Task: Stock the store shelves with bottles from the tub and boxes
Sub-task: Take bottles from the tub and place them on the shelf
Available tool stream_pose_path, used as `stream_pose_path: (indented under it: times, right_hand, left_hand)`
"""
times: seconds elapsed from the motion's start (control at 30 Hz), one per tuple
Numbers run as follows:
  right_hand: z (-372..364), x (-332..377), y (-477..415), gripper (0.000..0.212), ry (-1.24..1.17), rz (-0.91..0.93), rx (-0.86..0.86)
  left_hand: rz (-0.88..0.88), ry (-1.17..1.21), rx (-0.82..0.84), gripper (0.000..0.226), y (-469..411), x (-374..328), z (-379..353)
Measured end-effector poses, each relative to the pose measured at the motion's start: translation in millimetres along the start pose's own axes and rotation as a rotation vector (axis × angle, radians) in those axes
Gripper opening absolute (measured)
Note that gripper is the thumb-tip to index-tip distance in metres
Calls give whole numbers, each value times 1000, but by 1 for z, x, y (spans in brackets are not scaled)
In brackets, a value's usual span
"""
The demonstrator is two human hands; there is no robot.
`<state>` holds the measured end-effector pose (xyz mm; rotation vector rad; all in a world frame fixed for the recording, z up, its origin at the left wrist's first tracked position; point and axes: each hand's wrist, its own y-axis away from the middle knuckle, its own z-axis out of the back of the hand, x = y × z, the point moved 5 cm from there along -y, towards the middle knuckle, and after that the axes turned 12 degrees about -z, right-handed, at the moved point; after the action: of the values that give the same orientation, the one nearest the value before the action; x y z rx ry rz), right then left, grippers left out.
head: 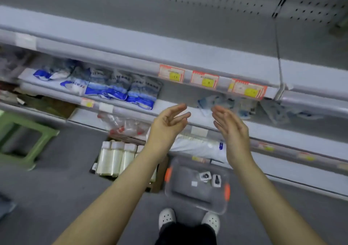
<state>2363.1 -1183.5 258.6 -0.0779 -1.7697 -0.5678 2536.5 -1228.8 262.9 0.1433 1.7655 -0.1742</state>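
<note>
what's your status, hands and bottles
Left hand and right hand open, empty. Bottles in floor box. Tub nearly empty. Nothing blocking.

Single head-worn wide-angle view, looking forward and steeply down at the grey metal store shelves [169,43] from close range (edges bend, fisheye). Grey floor [56,197], clear plastic tub with orange latches [197,203] and wearer's white perforated clogs [166,217] sit bottom centre.
</note>
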Motion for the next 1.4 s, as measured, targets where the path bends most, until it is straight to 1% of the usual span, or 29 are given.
stream_pose_path:
  times: [0.1, 0.3, 0.5, 0.6, 0.7, 0.8, 0.97, 1.03, 1.07, 1.1, 1.13, 1.17, 1.2, 1.3, 1.4]
  right_hand:
    - [23, -59, -7, 26, -4, -122, -25]
    - [72, -186, -21, 25, -20, -344, -143]
    - [122, -301, -39, 27, 0, -533, -217]
    - [147, -346, -49, 30, 18, -603, -211]
    - [175, -387, -62, 33, 68, -665, -219]
    - [199, -426, -77, 30, 113, -713, -215]
    - [226, -472, -100, 24, 192, -787, -237]
    - [235, -492, -107, 18, 311, -802, -265]
    - [242, -503, -112, 19, 409, -795, -274]
    - [247, -511, -116, 26, 519, -785, -268]
    - [251, -519, -121, 38, 616, -781, -250]
    - [255, -527, -125, 48, 672, -780, -227]
    - [258, -534, -129, 53, 696, -782, -210]
    - [268, -551, -139, 53, 744, -792, -185]
    - [274, -564, -148, 55, 768, -793, -160]
  left_hand:
    - [133, 1, -18, 36, 16, 64, 10]
    - [422, 56, -17, 34, 53, 196, 18]
    - [599, 80, -43, 40, 83, 319, 22]
    - [677, 120, -70, 45, 98, 370, 26]
    - [755, 141, -144, 45, 112, 419, 29]
    - [818, 142, -163, 49, 121, 465, 26]
    - [881, 105, -111, 53, 124, 521, 16]
    - [897, 73, -66, 56, 124, 539, 13]
    - [903, 45, -37, 58, 124, 548, 10]
    - [904, -2, -1, 60, 124, 556, 8]
    - [902, -57, 39, 63, 122, 563, 5]
    - [899, -106, 71, 65, 121, 569, 1]
    - [897, -137, 93, 68, 118, 575, -2]
    - [880, -204, 129, 77, 113, 592, -13]
    - [826, -309, 231, 83, 107, 607, -23]
